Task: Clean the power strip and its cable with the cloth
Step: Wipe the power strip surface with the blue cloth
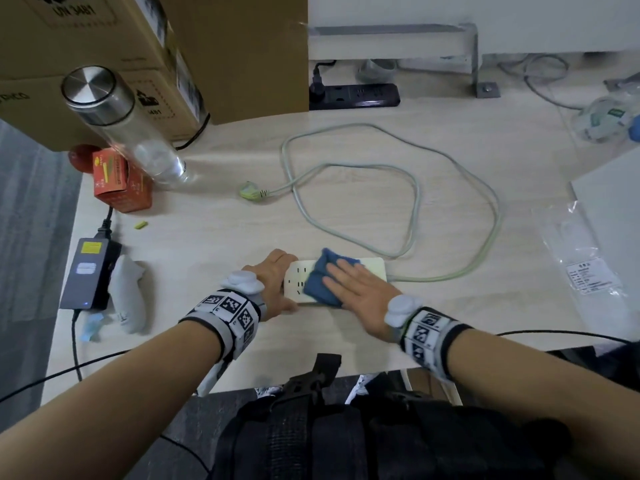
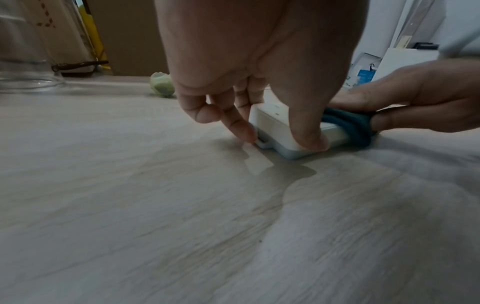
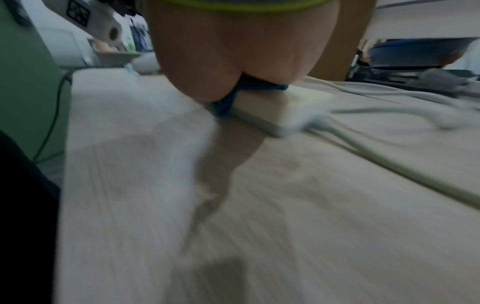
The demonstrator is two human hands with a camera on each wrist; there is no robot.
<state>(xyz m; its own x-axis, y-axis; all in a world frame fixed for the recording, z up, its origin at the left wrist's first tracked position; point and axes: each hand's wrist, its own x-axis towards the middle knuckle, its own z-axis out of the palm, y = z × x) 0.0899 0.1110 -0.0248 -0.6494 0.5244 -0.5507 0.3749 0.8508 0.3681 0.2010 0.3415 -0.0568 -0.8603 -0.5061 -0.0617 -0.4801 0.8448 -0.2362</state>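
Observation:
A white power strip (image 1: 372,268) lies flat near the front edge of the pale wooden table (image 1: 221,244). My left hand (image 1: 277,282) grips its left end, thumb on the near side and fingers (image 2: 241,125) on the far side. A folded blue cloth (image 1: 320,282) lies on top of the strip, and my right hand (image 1: 360,292) presses it down with straight fingers. The strip (image 2: 272,125) and cloth (image 2: 355,127) show in the left wrist view. The pale cable (image 1: 415,188) loops across the table to its plug (image 1: 251,192). The right wrist view is blurred; strip (image 3: 280,111) and cloth (image 3: 223,105) show under my palm.
A clear bottle (image 1: 121,123) with a steel cap, an orange box (image 1: 121,181) and cardboard boxes (image 1: 156,46) stand at the back left. A black adapter (image 1: 86,271) and a white controller (image 1: 128,296) lie at the left. A black power strip (image 1: 360,95) sits behind. A plastic bag (image 1: 581,258) lies right.

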